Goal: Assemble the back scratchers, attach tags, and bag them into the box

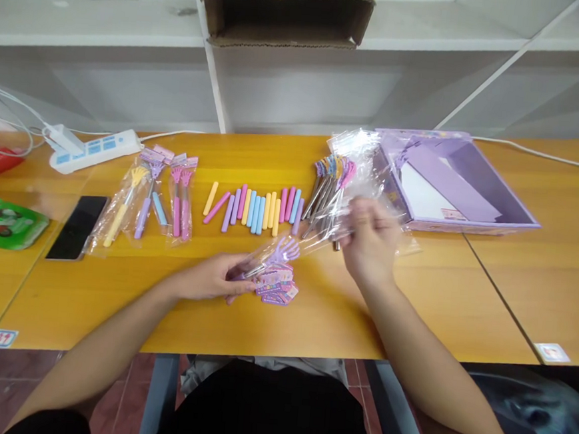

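Note:
My left hand (224, 279) is closed around a purple back scratcher (285, 250) with a small hand-shaped head, which sits inside a clear plastic bag. My right hand (372, 237), slightly blurred, pinches the far end of that plastic bag (312, 243), stretched between both hands. Just under the scratcher's head lies a pile of pink-purple printed cards (278, 286). Beyond them is a row of coloured handle tubes (254, 213) in yellow, pink, purple and blue. A bunch of metal-shafted scratchers (328, 186) lies behind my right hand, partly covered by plastic.
Bagged back scratchers (183, 202) lie at left, beside a phone (78, 227) and a power strip (97, 152). Clear bags (355, 145) lean against an open purple box (469, 226) at right. A cardboard box (283, 42) sits on the shelf above. A green packet (3, 220) lies far left.

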The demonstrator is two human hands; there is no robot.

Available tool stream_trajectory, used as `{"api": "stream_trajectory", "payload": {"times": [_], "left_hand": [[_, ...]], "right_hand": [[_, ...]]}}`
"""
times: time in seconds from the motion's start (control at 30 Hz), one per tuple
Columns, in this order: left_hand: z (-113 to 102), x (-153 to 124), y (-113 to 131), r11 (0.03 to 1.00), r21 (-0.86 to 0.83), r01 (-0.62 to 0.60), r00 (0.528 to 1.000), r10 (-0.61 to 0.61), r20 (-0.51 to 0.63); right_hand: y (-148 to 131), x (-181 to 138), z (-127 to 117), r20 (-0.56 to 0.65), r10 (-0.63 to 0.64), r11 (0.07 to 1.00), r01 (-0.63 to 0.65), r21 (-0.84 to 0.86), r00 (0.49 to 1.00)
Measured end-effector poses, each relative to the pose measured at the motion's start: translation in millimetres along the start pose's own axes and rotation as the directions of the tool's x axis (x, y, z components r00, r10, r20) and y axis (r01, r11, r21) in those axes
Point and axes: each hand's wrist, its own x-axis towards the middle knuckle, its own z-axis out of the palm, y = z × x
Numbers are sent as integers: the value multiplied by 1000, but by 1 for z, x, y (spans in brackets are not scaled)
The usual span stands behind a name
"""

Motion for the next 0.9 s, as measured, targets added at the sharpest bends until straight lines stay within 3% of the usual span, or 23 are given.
{"api": "stream_trajectory", "payload": {"times": [0.07,0.1,0.13,0.2,0.23,0.3,0.37,0.47,0.53,0.6,0.7,0.83,0.9], "left_hand": [[-2,1,0,999,38,-29,999,30,-27],[-3,1,0,996,74,-52,997,56,-49],[-5,2,1,991,109,-75,994,83,-66],[-6,2,1,982,160,-100,990,114,-84],[-7,2,1,979,180,-97,990,114,-84],[-7,1,0,973,216,-87,991,106,-77],[-8,-1,0,977,201,-67,995,80,-60],[-8,-4,-3,998,61,-35,999,37,-29],[-9,-4,-5,999,-4,-32,999,31,-37],[-9,-4,-8,999,-19,-37,998,36,-54],[-10,-4,-11,999,-12,-45,996,44,-76],[-10,-4,-10,998,-29,-50,990,46,-135],[-10,-3,-9,997,-54,-54,988,45,-147]], "right_hand": [[-3,6,-8,-64,-82,996,84,31,995],[-4,6,-9,-7,-106,993,106,46,994],[-6,6,-8,118,-114,993,108,51,987],[-10,3,-6,373,-94,996,90,29,923],[-12,2,-6,418,-89,996,90,17,904],[-16,8,-17,311,-121,992,121,17,943],[-19,25,-43,60,-189,982,187,42,980],[-19,62,-94,-186,-222,972,231,28,957],[-16,86,-118,-300,-186,975,137,-175,936],[-12,107,-126,-296,-97,921,-27,-388,950],[0,130,-114,-225,81,762,-206,-614,971],[22,147,-89,-225,106,628,-241,-740,969],[31,148,-83,-194,79,497,-208,-842,978]]}}
